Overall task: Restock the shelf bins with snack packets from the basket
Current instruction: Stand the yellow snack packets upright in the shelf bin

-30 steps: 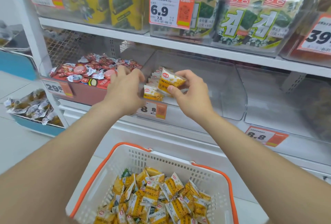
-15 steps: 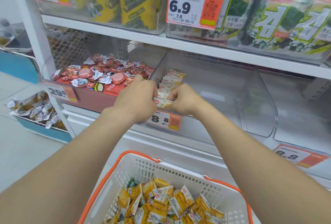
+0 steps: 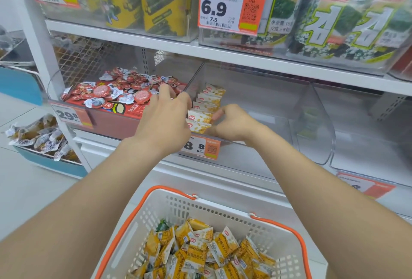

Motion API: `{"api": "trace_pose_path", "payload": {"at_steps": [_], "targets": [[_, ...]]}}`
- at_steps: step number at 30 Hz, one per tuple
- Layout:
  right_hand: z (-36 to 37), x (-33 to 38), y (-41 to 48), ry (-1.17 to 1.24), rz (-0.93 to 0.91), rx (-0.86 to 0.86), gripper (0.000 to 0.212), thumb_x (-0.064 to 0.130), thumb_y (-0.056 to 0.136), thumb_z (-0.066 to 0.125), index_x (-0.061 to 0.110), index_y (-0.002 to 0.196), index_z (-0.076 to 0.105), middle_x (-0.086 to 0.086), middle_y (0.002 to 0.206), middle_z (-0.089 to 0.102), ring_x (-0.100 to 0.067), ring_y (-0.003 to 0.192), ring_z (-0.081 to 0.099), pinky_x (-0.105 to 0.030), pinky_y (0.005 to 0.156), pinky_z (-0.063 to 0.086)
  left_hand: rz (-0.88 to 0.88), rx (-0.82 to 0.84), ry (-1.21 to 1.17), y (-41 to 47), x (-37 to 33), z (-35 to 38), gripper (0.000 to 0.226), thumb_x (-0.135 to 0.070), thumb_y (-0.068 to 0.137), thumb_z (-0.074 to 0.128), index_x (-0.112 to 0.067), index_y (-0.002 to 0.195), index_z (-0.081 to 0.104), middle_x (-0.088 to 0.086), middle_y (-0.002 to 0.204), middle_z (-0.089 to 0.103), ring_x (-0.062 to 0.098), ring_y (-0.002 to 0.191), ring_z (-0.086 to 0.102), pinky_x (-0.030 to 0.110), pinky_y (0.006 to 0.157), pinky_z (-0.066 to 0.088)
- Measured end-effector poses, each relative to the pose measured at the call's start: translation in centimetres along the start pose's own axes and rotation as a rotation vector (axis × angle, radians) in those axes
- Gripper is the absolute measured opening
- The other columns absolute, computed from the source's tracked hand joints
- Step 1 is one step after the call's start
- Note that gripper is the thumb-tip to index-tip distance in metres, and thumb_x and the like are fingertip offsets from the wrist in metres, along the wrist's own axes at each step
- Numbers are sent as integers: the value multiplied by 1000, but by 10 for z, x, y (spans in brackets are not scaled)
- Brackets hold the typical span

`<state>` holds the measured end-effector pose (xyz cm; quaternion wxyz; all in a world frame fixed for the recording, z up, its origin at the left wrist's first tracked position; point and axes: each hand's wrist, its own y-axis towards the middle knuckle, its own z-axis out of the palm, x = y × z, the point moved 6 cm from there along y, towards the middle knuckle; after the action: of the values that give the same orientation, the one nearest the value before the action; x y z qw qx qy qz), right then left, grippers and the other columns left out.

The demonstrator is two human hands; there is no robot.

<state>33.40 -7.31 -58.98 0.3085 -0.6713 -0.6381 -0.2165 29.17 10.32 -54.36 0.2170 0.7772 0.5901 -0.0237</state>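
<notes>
The right hand (image 3: 234, 122) is curling in on the right edge of the row of snack packets (image 3: 207, 107), thumb and bent fingers clamping the front ones, probably to square them up. At its nine o'clock, the left hand (image 3: 165, 118) is bracing the row's other side, fingers loosely spread. Its back is hiding the thumb, so I cannot tell whether it is gripping anything. The two hands are working as bookends, likely so the upright packets are not toppling while the row is short.

The row is standing along the left wall of the clear shelf bin (image 3: 312, 109), leaving most of the bin, out toward three o'clock, unfilled. The price tag (image 3: 201, 147) is hanging on the bin front at six o'clock from the hands. The neighbouring bin of round red snacks (image 3: 116, 93) is sitting at nine o'clock.

Down at six o'clock, the white basket (image 3: 169, 191) is holding a loose heap of yellow packets (image 3: 211, 252), so plenty of restocking is waiting.
</notes>
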Motion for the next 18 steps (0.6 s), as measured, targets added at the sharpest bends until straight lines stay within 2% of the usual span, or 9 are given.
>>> {"api": "trace_pose_path", "payload": {"at_steps": [1,3,5,7,9,11,14,16,18], "targets": [[-4,0,-4,16,-34,-10,20,19,80,81,10,91,68,-9,93,75,-29,90,74,-47,82,63,16,-44,24,-3,-4,-3,41,-8,85,62,-20,124,58,11,128,40,39,110,46,48,90,45],[-16,4,-17,-35,-147,-97,3,20,87,69,21,89,69,-1,80,73,-24,86,73,-42,85,61,74,-132,52,-8,-15,-9,36,-11,84,65,-20,119,61,10,124,44,37,112,44,49,92,43],[-32,14,-41,-176,-329,-271,5,24,87,61,26,85,66,7,70,68,-15,77,67,-35,83,57,146,-197,59,-15,-29,-14,26,-13,84,66,-20,108,64,9,113,48,35,107,44,49,90,44],[-42,25,-77,-298,-537,-346,2,29,83,60,29,85,61,9,65,64,-13,68,61,-37,73,56,187,-167,37,-23,-42,-11,16,-16,84,66,-23,97,63,5,100,55,33,99,52,46,82,48],[-38,25,-110,-507,-635,-199,8,35,84,61,29,89,58,8,67,64,-17,69,57,-36,66,53,205,-38,-28,-31,-55,-1,11,-21,83,64,-30,89,60,-5,84,61,28,88,61,42,70,53],[-22,4,-135,-720,-585,87,9,37,88,62,31,91,57,9,76,64,-17,78,54,-33,64,48,252,139,-88,-44,-72,15,8,-28,81,62,-33,86,61,-12,75,64,20,81,63,40,68,56],[5,-30,-165,-826,-471,413,5,32,90,63,27,91,64,8,84,62,-18,88,58,-35,71,53,363,392,-30,-64,-92,47,11,-28,84,63,-33,93,67,-14,81,68,13,87,61,34,71,52],[26,-55,-181,-878,-396,544,8,24,91,61,19,89,68,3,87,62,-20,82,57,-34,65,52,419,572,45,-86,-106,77,9,-28,88,63,-33,95,65,-14,88,67,14,90,57,34,77,51],[45,-78,-196,-948,-360,639,17,19,92,60,14,76,60,0,77,56,-23,71,52,-32,58,47,447,724,86,-111,-118,107,6,-27,91,61,-31,94,64,-13,87,60,17,89,56,34,79,50]]}}
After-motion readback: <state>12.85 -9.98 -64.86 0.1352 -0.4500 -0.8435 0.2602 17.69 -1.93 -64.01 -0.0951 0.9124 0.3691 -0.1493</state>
